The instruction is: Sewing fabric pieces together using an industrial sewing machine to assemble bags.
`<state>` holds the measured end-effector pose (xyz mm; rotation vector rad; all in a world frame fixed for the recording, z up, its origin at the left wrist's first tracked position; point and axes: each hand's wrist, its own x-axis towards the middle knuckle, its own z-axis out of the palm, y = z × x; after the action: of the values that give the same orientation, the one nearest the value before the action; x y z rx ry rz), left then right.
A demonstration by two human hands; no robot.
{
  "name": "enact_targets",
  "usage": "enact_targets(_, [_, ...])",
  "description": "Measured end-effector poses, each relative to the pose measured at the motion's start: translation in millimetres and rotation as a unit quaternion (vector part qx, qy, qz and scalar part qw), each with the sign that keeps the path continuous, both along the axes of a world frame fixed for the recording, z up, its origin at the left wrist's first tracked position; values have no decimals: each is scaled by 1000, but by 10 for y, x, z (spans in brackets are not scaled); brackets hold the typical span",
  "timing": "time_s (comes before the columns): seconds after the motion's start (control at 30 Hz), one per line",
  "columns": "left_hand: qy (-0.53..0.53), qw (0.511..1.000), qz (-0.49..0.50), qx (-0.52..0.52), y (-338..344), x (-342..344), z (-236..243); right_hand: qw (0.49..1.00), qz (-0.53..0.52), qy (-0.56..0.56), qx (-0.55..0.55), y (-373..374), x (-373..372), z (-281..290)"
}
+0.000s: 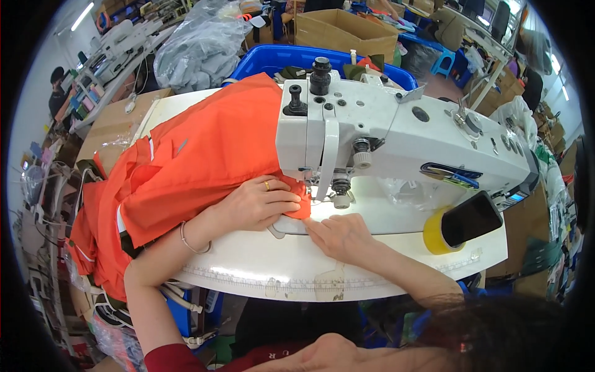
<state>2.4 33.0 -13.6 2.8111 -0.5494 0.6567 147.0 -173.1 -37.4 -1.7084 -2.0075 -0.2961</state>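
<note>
Orange fabric [211, 136] is heaped across the left side of a white sewing machine table [248, 260], with its front edge under the needle area of the sewing machine [396, 130]. My left hand [254, 204] rests on the fabric just left of the presser foot, fingers laid over it and slightly bent, a ring on one. My right hand [334, 235] has its fingertips closed at the fabric's front corner, close to the needle. A yellow tape roll [434, 232] holds a black phone [471, 217] at the table's right.
A blue bin [260, 56] with fabric sits behind the machine, near a cardboard box [344, 40] and bagged grey material [189, 53]. A co-worker [59, 96] is at the far left beside other machines. A blue stool [443, 62] stands at the back right.
</note>
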Motion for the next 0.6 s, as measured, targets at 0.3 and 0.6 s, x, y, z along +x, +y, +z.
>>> enact_targets(0.3, [4,1000,-3,7,81,51,-17,1000,-11,-4,0,9,24,-38])
enact_targets(0.6, [10,1000,5,17,83,48,-34,996,16,39,78,-14,81,-68])
